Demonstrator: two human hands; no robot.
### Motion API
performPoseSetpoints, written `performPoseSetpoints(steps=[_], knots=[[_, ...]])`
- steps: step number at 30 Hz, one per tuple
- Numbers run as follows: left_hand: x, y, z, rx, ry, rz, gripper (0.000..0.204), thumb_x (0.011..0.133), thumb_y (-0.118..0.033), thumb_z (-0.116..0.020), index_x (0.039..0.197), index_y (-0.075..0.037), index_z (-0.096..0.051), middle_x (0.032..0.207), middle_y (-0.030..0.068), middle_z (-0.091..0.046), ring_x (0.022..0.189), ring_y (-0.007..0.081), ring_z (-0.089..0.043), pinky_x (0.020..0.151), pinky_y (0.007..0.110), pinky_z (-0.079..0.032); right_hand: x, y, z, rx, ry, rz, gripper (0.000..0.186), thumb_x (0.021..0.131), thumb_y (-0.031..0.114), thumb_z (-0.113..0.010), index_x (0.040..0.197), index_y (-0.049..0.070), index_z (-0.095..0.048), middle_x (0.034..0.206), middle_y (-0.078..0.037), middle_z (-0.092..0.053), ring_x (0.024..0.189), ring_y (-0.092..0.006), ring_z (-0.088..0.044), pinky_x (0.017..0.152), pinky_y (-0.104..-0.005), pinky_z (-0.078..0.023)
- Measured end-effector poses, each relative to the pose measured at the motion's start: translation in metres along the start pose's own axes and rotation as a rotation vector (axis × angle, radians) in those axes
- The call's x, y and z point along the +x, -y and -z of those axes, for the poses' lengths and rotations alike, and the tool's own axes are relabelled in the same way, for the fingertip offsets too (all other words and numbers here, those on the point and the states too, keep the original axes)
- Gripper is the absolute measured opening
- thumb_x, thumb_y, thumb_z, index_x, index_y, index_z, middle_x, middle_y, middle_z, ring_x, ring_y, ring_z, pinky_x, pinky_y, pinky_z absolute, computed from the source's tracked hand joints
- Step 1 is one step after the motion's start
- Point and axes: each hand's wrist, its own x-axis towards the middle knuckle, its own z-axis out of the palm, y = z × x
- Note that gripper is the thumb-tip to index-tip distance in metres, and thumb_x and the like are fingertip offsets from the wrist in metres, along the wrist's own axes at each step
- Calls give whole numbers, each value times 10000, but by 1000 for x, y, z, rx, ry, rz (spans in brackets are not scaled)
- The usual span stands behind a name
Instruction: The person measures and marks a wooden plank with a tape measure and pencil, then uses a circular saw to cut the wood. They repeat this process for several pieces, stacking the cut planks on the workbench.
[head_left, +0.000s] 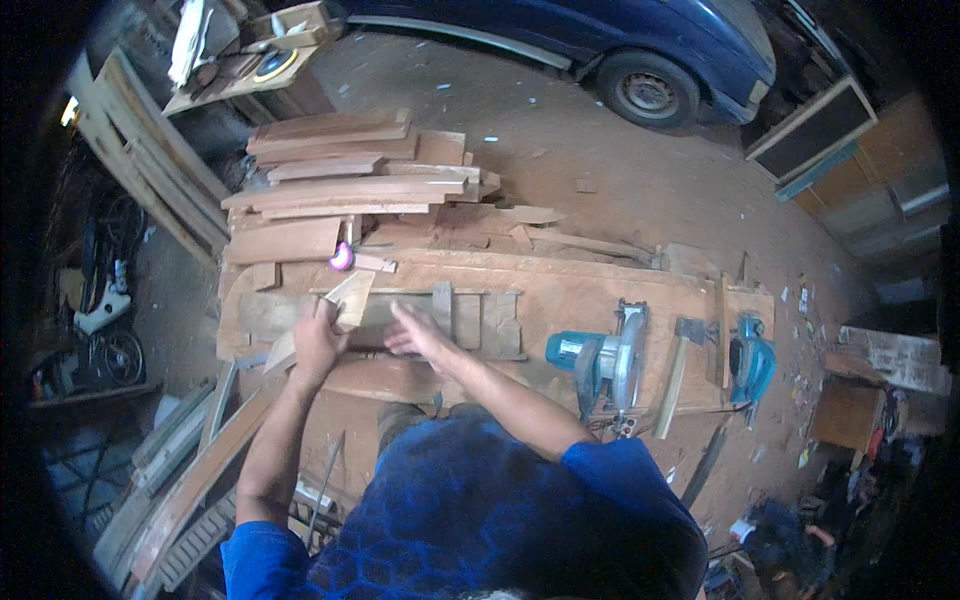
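My left hand (318,342) is closed round a short, pale piece of wood (354,302), held slantwise above the left part of the workbench (570,275). One pointed end sticks out past the fingers at the lower left. My right hand (416,332) is just to the right of it, fingers apart, holding nothing. Beneath both hands lies a flat, greyish wooden panel (490,325) with crosswise strips on it.
Stacked reddish boards (340,190) cover the bench's far left. To the right stand a teal circular saw (590,355), a hammer (688,345) and a teal electric planer (752,360). A pink-and-white round object (342,257) sits beside the stack. Long planks (190,480) lean at lower left.
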Motion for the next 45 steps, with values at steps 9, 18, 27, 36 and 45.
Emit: performPoseSetpoints(steps=[9, 18, 27, 36, 45], knots=[[-98, -46, -40, -148, -385, 14, 465, 613, -74, -831, 967, -22, -535, 1119, 197, -563, 1043, 402, -535, 892, 488, -451, 3, -5, -32, -97, 172, 202, 409, 1070, 291, -535, 1445, 127, -546, 1319, -27, -638, 1153, -152, -606, 933, -327, -488], [-114, -42, -57, -179, -461, 10, 333, 669, 18, -703, 942, -41, -521, 1122, 145, -589, 1065, 353, -570, 897, 471, -449, 4, -23, -27, 20, 88, 54, 439, 1098, 316, -464, 1381, -13, -532, 1290, -163, -636, 1154, -257, -644, 994, -413, -526], [-118, -20, -42, -314, -443, -61, 308, 701, -15, -721, 974, -69, -590, 1138, 117, -659, 1125, 349, -617, 978, 471, -484, 25, -36, -17, -149, 86, 126, 468, 1046, 237, -494, 1440, -15, -483, 1292, -164, -647, 1054, -258, -680, 896, -394, -558], [-52, 36, 229, -812, -637, -41, 416, 862, 6, -781, 1245, -44, -626, 1147, 54, -695, 1066, 132, -658, 917, 297, -544, 18, -11, -64, -590, 190, 540, 712, 948, 302, -691, 1504, -36, -402, 1375, -244, -565, 1190, -322, -615, 1005, -422, -520], [-41, 24, 325, -1284, -952, -75, 298, 924, -100, -773, 1177, 11, -662, 1067, 93, -749, 942, 112, -702, 862, 282, -575, -3, 32, -82, -989, -181, 1060, 969, 787, 373, -872, 1518, -7, -362, 1432, -238, -430, 1348, -392, -442, 1154, -504, -345]])
